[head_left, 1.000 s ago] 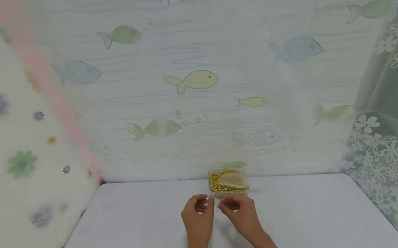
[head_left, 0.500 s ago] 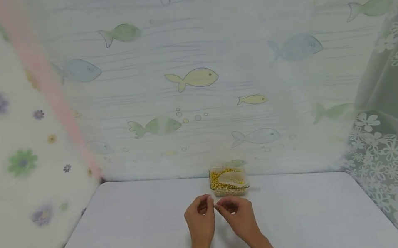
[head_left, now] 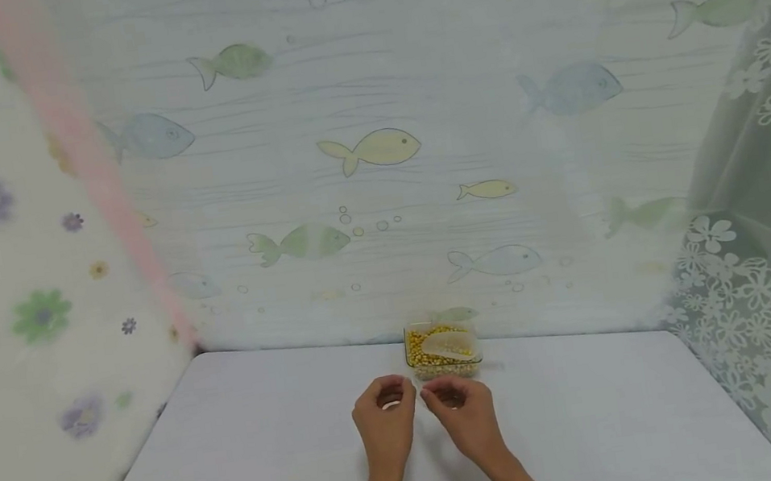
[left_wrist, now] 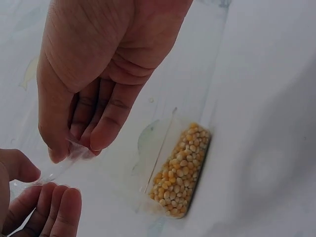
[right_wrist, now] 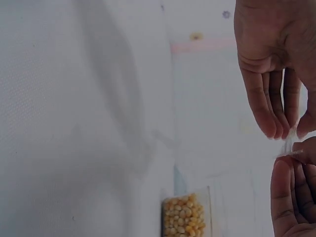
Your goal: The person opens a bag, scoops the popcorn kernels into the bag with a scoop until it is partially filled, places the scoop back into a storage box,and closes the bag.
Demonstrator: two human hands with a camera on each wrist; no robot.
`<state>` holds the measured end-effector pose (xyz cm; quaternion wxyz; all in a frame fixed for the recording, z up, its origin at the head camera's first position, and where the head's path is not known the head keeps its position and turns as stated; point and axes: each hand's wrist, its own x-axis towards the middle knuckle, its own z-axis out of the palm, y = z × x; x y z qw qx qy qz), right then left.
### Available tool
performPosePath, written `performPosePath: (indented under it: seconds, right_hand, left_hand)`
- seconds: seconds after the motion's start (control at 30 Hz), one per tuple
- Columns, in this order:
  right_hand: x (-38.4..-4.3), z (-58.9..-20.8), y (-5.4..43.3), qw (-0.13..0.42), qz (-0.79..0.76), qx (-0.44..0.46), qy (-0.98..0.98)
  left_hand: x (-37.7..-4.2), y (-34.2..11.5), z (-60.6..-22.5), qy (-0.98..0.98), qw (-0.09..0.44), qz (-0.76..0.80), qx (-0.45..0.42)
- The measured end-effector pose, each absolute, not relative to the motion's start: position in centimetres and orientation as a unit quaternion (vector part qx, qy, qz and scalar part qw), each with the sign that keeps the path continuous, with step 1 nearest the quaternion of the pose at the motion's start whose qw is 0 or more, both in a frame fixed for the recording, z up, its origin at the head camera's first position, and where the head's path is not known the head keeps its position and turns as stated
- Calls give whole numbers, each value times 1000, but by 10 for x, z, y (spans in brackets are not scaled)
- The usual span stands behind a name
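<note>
The counter [head_left: 272,434] bears a box [head_left: 446,370] beyond the hands, probably leaving them room. Left hand [head_left: 385,418] and right hand [head_left: 465,413], close together, pinch clear film [left_wrist: 77,150] between them, seemingly to stretch it; its shape is hard to tell.

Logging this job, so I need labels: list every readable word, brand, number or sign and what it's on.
None: no text can be read.
The clear container of corn kernels shows no lettering; nor does the clear film.
The backdrop shows drawn fish, not words.
</note>
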<state>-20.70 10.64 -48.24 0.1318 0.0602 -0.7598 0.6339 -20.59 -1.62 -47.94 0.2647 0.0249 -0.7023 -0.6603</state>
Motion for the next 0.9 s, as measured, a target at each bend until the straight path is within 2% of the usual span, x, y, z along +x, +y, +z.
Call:
performPosePath:
  seconds: [0.27,0.9]
  right_hand:
    - [-223,-488,101,165,641,51,-748]
    - [-267,-487,103,249,611,-57,-750]
  left_hand:
    - [-225,-26,-484,-687,230,-689,19]
    - [-256,-44,-495,-740,239,-628,30]
